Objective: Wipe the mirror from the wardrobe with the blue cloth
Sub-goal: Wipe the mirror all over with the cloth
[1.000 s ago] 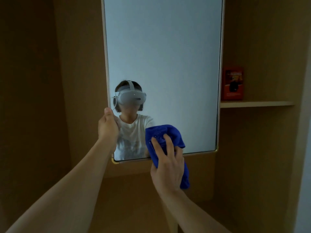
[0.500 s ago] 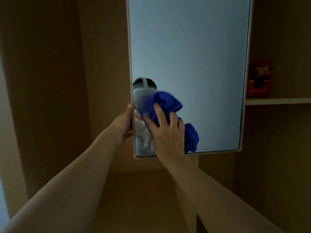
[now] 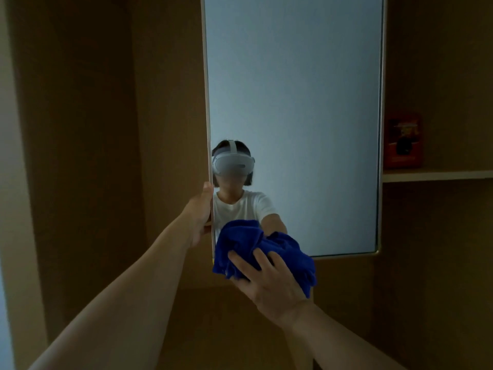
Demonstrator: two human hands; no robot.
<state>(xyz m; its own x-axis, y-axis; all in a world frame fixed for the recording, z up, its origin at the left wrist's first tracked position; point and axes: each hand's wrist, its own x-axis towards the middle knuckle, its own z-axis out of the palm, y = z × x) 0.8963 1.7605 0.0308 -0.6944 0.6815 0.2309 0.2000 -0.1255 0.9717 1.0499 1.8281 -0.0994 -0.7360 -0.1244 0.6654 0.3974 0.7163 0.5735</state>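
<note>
A tall rectangular mirror (image 3: 293, 102) in a thin pale frame stands out from the brown wooden wardrobe (image 3: 106, 129). My left hand (image 3: 200, 209) grips its left edge a little above the bottom corner. A bunched blue cloth (image 3: 248, 244) covers the mirror's lower left corner and hangs below its bottom edge. My right hand (image 3: 269, 284) holds the cloth from below, fingers spread over it, pressing it against the glass. The glass reflects a person in a white shirt with a headset.
A wooden shelf (image 3: 437, 175) runs to the right of the mirror, with a red box (image 3: 404, 140) standing on it. Wardrobe panels surround the mirror on the left, right and below. A pale wall strip (image 3: 5, 236) shows at the far left.
My right hand has carried the blue cloth down from beside my left hand to the mirror's lower left corner. The left hand keeps its grip on the edge.
</note>
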